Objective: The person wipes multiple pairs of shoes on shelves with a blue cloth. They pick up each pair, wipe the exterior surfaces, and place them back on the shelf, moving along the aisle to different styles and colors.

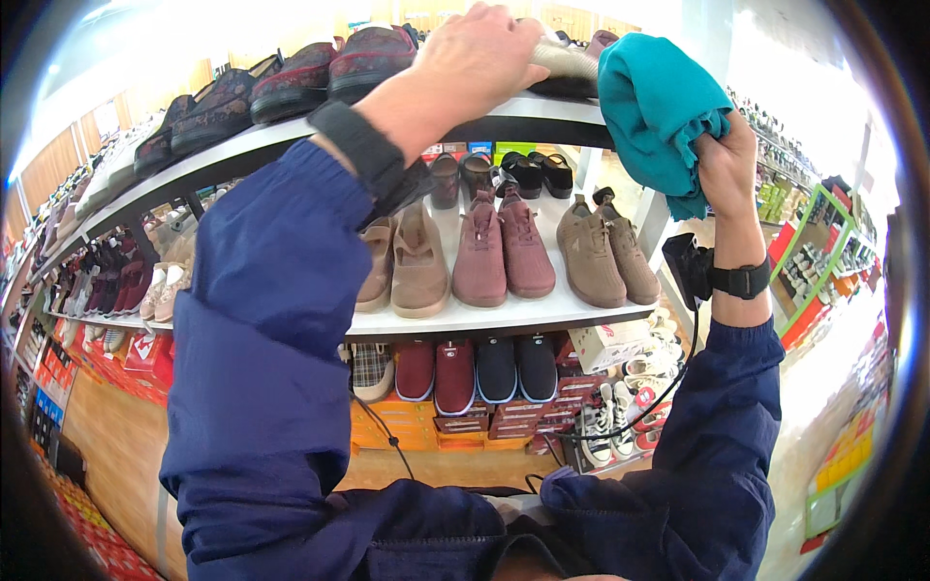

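Note:
My left hand [476, 62] is raised over the white top shelf [552, 107], with its fingertips and thumb at the near end of a beige knit shoe [570, 62]. The hand covers part of that shoe, so whether it grips or only touches it is unclear. A bunched teal cloth [654, 116] hangs from my right hand [730, 163], which clutches it just off the shelf's right end. Left of my left hand, dark red patterned slip-on shoes [370, 62] stand in a row on the same shelf.
The lower white shelf [508, 316] carries mauve lace-up shoes [479, 250], brown shoes [592, 254] and tan shoes [420, 265]. Below are maroon slippers [454, 374] on stacked shoe boxes [465, 428]. A black cable [672, 385] runs from my right wrist strap. A green-framed rack [810, 261] stands right.

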Action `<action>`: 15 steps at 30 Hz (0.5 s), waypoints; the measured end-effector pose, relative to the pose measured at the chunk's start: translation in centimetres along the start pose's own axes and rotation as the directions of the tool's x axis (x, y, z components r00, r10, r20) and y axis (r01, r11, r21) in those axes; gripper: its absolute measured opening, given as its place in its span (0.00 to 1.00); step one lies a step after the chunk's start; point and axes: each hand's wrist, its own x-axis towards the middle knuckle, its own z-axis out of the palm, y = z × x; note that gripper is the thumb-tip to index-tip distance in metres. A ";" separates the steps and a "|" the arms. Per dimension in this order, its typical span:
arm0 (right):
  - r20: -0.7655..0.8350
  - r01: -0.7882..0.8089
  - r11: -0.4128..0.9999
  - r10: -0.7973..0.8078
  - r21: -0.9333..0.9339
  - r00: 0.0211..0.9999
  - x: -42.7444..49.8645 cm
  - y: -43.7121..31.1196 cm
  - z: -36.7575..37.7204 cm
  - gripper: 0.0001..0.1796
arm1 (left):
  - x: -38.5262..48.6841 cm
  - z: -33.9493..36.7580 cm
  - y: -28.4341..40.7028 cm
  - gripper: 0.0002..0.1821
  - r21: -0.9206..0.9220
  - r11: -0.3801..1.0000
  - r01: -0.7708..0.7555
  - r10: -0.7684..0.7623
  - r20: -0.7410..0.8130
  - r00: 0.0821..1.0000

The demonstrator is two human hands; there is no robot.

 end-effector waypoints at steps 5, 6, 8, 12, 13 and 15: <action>-0.029 -0.113 0.993 0.112 -0.035 0.993 0.7 0.7 -0.6 0.24 | 2.4 -0.8 -3.4 0.18 -0.108 0.961 0.253 -0.212 0.297 0.931; -0.017 -0.083 0.997 0.083 0.005 0.996 0.7 0.7 -0.8 0.24 | 3.1 -1.0 -4.0 0.18 -0.091 0.967 0.236 -0.190 0.354 0.916; 0.001 -0.045 0.998 0.045 0.047 0.999 0.6 0.9 -1.1 0.24 | 3.7 -0.8 -3.9 0.19 -0.075 0.969 0.234 -0.171 0.477 0.862; 0.021 0.046 0.994 -0.048 0.097 0.999 0.2 1.6 -2.0 0.26 | 5.3 0.1 -2.9 0.30 -0.113 0.947 0.301 -0.130 0.722 0.680; 0.021 0.085 0.990 -0.088 0.111 0.996 0.1 1.9 -2.2 0.27 | 5.7 0.3 -2.8 0.30 -0.080 0.949 0.304 -0.144 0.750 0.646; 0.005 0.084 0.986 -0.085 0.142 0.996 -0.3 2.6 -2.9 0.27 | 6.0 1.0 -2.6 0.30 -0.035 0.957 0.289 -0.149 0.795 0.588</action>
